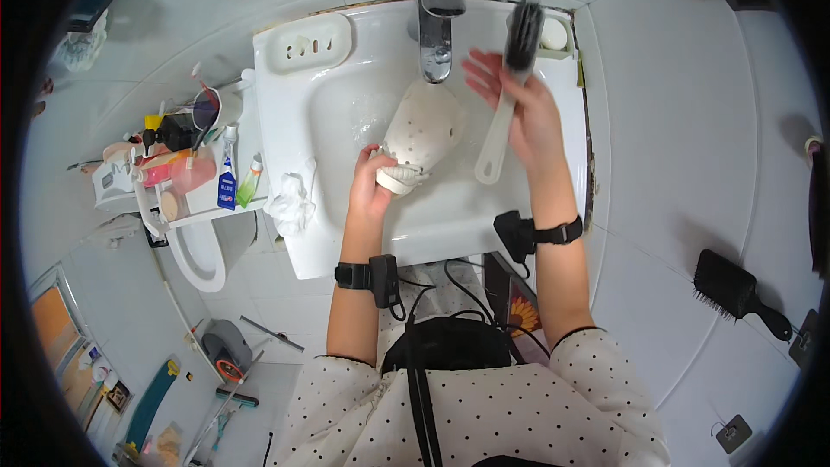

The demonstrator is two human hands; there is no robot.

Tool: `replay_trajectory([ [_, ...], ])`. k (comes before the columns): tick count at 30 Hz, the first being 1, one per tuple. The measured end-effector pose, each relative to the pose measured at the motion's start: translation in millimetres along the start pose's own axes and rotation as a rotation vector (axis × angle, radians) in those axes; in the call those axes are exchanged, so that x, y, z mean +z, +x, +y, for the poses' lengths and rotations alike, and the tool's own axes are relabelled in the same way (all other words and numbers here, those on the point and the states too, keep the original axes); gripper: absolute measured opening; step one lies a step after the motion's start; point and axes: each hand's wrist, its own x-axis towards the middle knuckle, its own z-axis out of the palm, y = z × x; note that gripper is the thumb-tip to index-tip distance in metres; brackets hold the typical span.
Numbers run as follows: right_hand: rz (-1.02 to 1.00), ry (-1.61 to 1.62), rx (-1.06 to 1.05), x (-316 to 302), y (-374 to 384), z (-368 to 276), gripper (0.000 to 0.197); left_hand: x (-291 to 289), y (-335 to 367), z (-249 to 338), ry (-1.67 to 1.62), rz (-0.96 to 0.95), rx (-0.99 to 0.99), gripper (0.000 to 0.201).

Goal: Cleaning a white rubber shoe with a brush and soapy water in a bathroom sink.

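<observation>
My left hand (pixel 372 186) is closed round the heel end of a white clog (pixel 419 130) with small holes in its upper. The clog's toe points up under the chrome faucet (pixel 437 22), over the basin of the white sink (pixel 346 246). Held at the right side of the basin, a scrubbing brush (pixel 494 143) has a pale handle and dark bristles. My right hand (pixel 532 108) grips it with the thumb across the handle, other fingers partly stretched out. The bristles point up, apart from the clog, and look slightly blurred.
A soap dish (pixel 307 43) sits at the sink's back left corner, a round white soap (pixel 553 35) at the back right. Crumpled white cloth or tissue (pixel 292 203) lies on the left rim. Beside it, a shelf (pixel 207 199) carries tubes and cups. A black hairbrush (pixel 731 285) hangs at the right.
</observation>
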Motion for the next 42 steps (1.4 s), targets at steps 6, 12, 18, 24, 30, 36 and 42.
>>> replay_trajectory([
  [6, 0.012, -0.687, 0.216, -47, -7, 61, 0.04, -27, 14, 9, -0.129, -0.01, 0.037, 0.044],
  [12, -0.017, -0.659, 0.277, -37, 13, 91, 0.04, -25, 0, 16, -0.301, 0.026, 0.095, 0.025],
  [18, -0.122, -0.477, 0.342, -37, 19, 107, 0.035, -36, -7, 20, -0.444, 0.06, 0.106, 0.02],
  [24, -0.094, -0.322, 0.473, -48, 30, 107, 0.034, -43, -2, 18, -0.468, 0.051, 0.069, 0.016],
  [30, -0.159, -0.373, 0.407, -44, 19, 105, 0.033, -46, -4, 17, -0.512, 0.056, 0.083, 0.029],
  [36, -0.143, -0.494, 0.4, -48, 23, 103, 0.027, -41, -6, 19, -0.508, 0.016, 0.076, 0.032],
  [42, -0.155, -0.877, 0.158, -29, 30, 96, 0.036, -44, -6, 19, -0.507, 0.02, 0.075, 0.036],
])
